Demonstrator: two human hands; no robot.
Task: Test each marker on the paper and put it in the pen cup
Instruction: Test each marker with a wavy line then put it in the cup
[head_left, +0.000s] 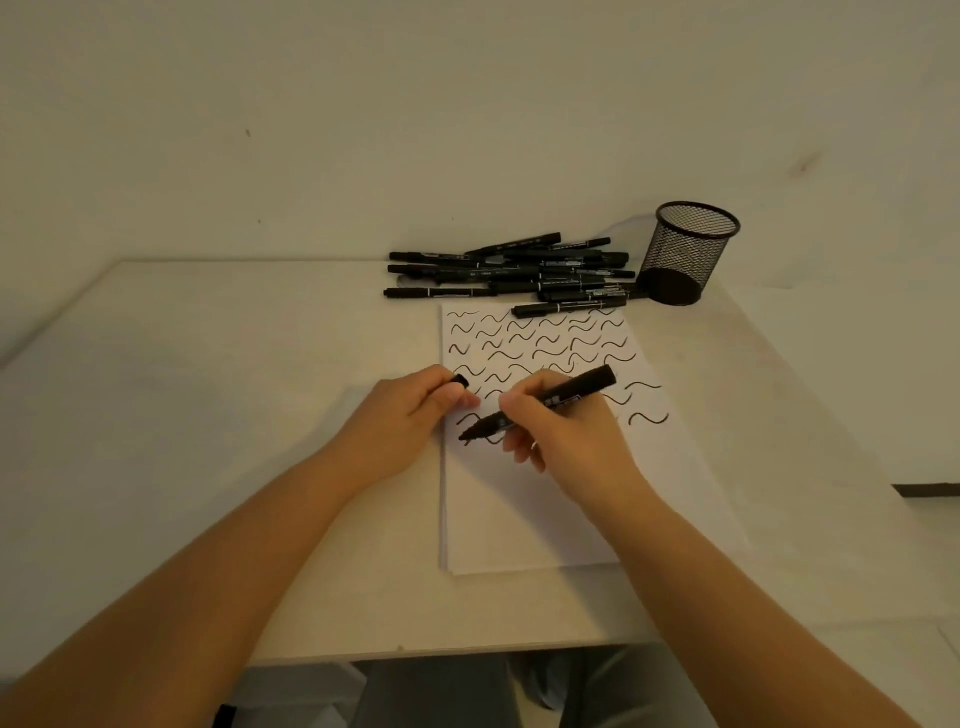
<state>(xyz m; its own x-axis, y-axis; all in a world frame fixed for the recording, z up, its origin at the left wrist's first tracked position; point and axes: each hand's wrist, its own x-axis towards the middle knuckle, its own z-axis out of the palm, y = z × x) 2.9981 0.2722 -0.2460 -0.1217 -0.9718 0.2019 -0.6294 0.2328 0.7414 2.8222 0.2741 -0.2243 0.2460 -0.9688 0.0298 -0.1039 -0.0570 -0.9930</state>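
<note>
My right hand (563, 441) grips a black marker (550, 402), uncapped, with its tip down on the white paper (524, 514) among several black wavy test strokes. My left hand (410, 415) rests at the paper's left edge and pinches the marker's black cap (460, 381). A pile of several black markers (519, 273) lies beyond the paper's far edge. The black mesh pen cup (685, 254) stands upright to the right of the pile, and no marker shows above its rim.
The paper is a small stack on a pale table (208, 441) set against a plain wall. The table's front edge runs just below my forearms. A dark object (927, 489) shows at the right edge of the view.
</note>
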